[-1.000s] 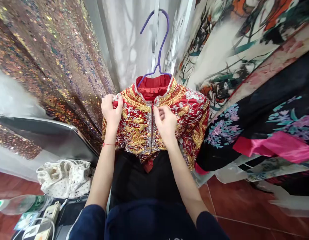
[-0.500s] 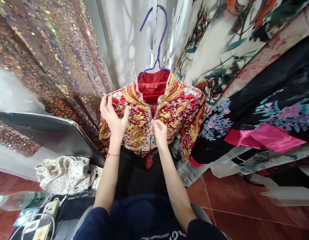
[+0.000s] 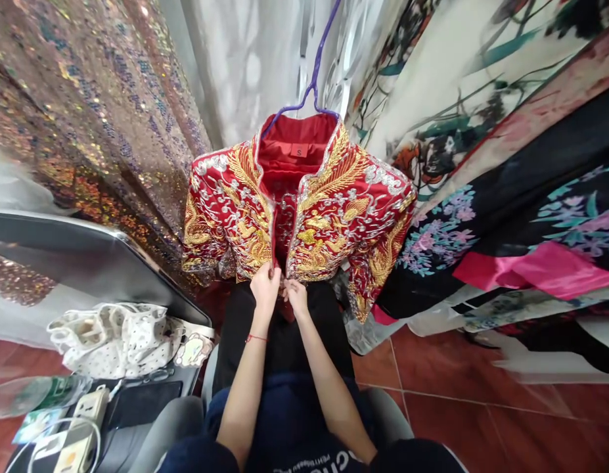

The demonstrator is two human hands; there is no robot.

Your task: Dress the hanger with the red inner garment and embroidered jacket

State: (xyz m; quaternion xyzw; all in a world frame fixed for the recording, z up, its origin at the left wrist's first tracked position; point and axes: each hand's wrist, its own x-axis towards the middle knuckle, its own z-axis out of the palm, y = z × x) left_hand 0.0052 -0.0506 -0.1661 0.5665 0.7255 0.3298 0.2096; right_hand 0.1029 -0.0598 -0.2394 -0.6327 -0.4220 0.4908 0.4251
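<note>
A red jacket [image 3: 328, 217] with gold and silver embroidery hangs in front of me on a purple hanger [image 3: 314, 85]. Its front is parted from the stand-up collar down to near the hem, and a size label [image 3: 299, 150] shows inside the neck. My left hand [image 3: 265, 287] is closed on the lower end of one front edge. Right beside it, my right hand [image 3: 296, 297] pinches at the bottom of the front opening. Fingers hide the small part between the two hands.
A sequined fabric [image 3: 151, 85] hangs at left, and a black dress with flowers [image 3: 437, 230] at right. On a black chair [image 3: 102, 263] at left lie a dotted white cloth [image 3: 117, 341], a plastic bottle [image 3: 38, 396], a power strip [image 3: 90, 407] and a phone [image 3: 145, 404].
The jacket front has come apart down its length. My right hand has moved down from mid-chest to the hem, and my left hand has left the shoulder and closed on the lower front edge.
</note>
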